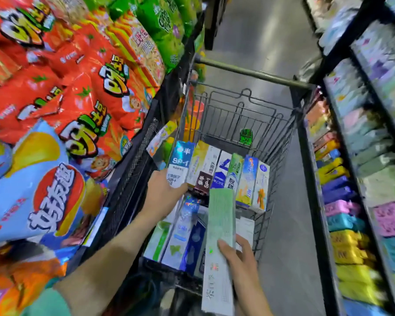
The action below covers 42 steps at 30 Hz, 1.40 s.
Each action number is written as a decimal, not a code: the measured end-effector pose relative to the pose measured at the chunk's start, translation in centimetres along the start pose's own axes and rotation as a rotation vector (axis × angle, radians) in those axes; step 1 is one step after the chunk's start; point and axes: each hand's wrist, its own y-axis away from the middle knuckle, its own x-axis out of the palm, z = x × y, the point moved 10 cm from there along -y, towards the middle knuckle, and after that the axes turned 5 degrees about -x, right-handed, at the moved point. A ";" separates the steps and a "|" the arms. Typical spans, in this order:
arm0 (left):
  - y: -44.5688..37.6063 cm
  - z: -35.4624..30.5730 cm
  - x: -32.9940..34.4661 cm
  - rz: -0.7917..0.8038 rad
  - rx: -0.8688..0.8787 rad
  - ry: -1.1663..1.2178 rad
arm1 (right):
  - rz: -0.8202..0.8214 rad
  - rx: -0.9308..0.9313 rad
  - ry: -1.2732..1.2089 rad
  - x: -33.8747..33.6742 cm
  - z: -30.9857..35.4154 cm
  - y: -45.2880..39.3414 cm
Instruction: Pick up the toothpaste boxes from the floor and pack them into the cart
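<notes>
Fingers of the left hand [163, 192] curl round the near end of a blue-and-white toothpaste box [179, 164] standing at the left end of a row of toothpaste boxes [228, 176] across the middle of the wire cart [281, 124]. Thumb and fingers of the right hand [240, 261] pinch a long pale-green toothpaste box [220, 236], held lengthwise above more boxes [180, 238] lying flat in the near part of the cart. Snack bags [62, 87] fill the shelf on the left, and colourful packs [342, 213] line the shelf on the right of the grey aisle floor [267, 30].
</notes>
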 end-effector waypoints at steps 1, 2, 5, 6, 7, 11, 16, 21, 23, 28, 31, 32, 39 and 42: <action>-1.6 -0.1 0.8 0.011 0.005 -0.023 | 0.006 0.009 -0.003 0.1 0.2 -1.0; -3.2 -0.2 1.5 0.020 0.009 -0.055 | 0.016 0.022 -0.005 0.2 0.4 -2.0; -7.7 -0.8 3.2 0.007 0.035 -0.176 | 0.029 0.047 0.004 0.1 1.1 -4.9; -9.7 -1.0 4.2 -0.007 0.035 -0.214 | 0.032 0.059 0.003 -0.2 1.0 -6.8; -10.5 -1.0 4.4 -0.016 0.038 -0.245 | 0.026 0.057 0.018 -0.4 1.0 -7.2; -14.9 -0.5 7.2 -0.004 0.021 -0.396 | 0.009 0.040 0.057 -0.4 1.3 -10.9; -18.0 1.2 10.7 0.097 -0.020 -0.535 | 0.065 0.026 0.110 0.7 1.0 -14.4; -18.1 -0.7 11.7 -0.026 0.169 -0.837 | 0.103 0.051 0.087 1.6 0.4 -15.9; -17.8 -1.0 12.4 -0.061 0.289 -0.977 | 0.094 0.066 0.086 1.6 0.0 -16.3; -18.9 5.8 15.4 0.195 0.133 -1.158 | 0.096 0.120 0.068 1.5 -1.3 -16.5; -18.4 6.0 16.0 0.266 0.141 -1.102 | 0.092 0.136 0.058 1.4 -2.0 -16.5; -18.1 5.7 16.1 0.253 0.194 -1.101 | 0.086 0.134 0.053 1.4 -2.0 -16.5; -14.4 2.2 12.6 0.183 0.483 -0.953 | 0.077 0.128 0.058 1.6 -2.2 -16.4; -11.7 3.5 9.9 0.146 0.495 -0.915 | 0.074 0.118 0.101 1.7 -2.9 -15.7</action>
